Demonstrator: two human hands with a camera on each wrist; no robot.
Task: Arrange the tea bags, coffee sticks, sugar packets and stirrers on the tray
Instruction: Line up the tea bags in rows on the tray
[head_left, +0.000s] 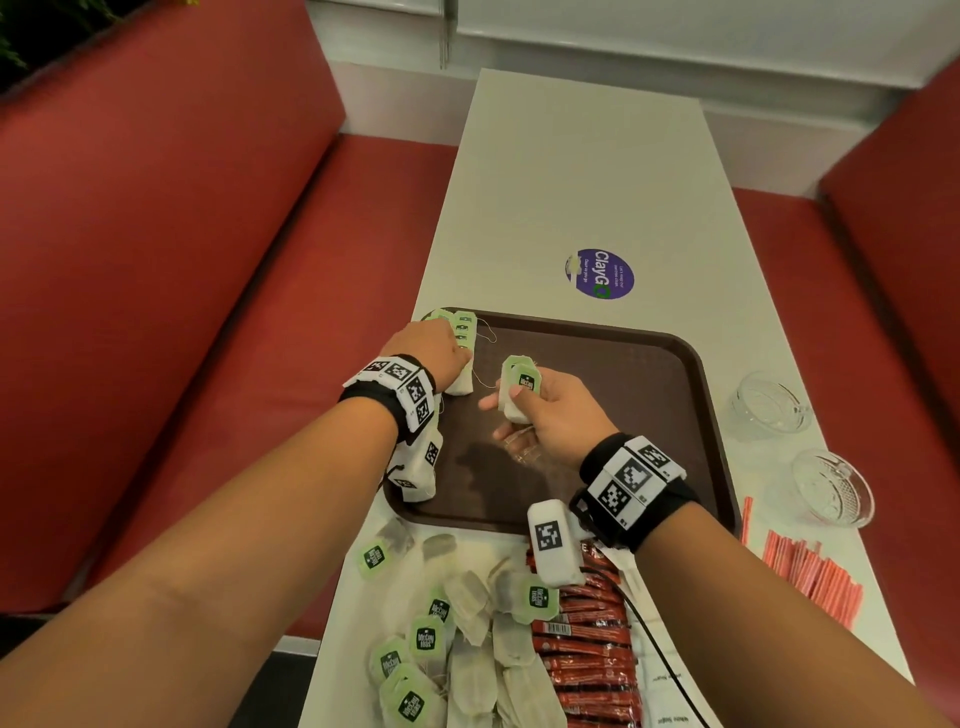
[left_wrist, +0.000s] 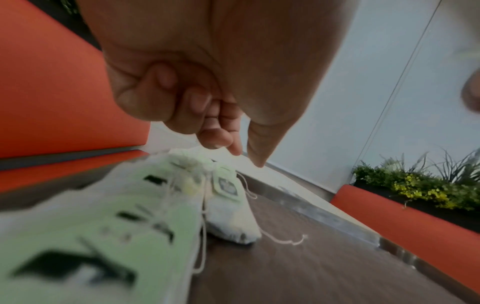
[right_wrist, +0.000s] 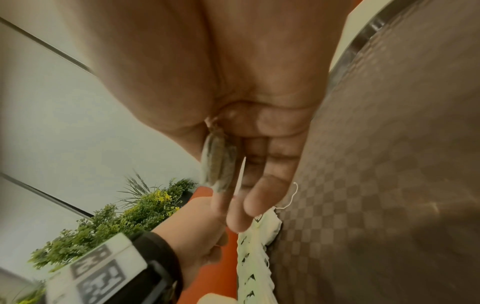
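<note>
A brown tray (head_left: 623, 395) lies on the white table. Along its left edge runs a row of green-tagged tea bags (head_left: 462, 327), also visible in the left wrist view (left_wrist: 228, 203). My left hand (head_left: 441, 348) sits over that row with its fingers curled; the index tip touches the top of the bags and the thumb stands apart (left_wrist: 242, 153). My right hand (head_left: 540, 410) hovers above the tray's middle, gripping a couple of tea bags (head_left: 519, 387) between thumb and fingers (right_wrist: 218, 162).
Near me on the table lie a loose pile of tea bags (head_left: 467, 623), red coffee sticks (head_left: 587, 654), white sugar packets (head_left: 667, 696) and orange stirrers (head_left: 815, 577). Two glass dishes (head_left: 769, 402) (head_left: 831, 488) stand right of the tray. Red benches flank the table.
</note>
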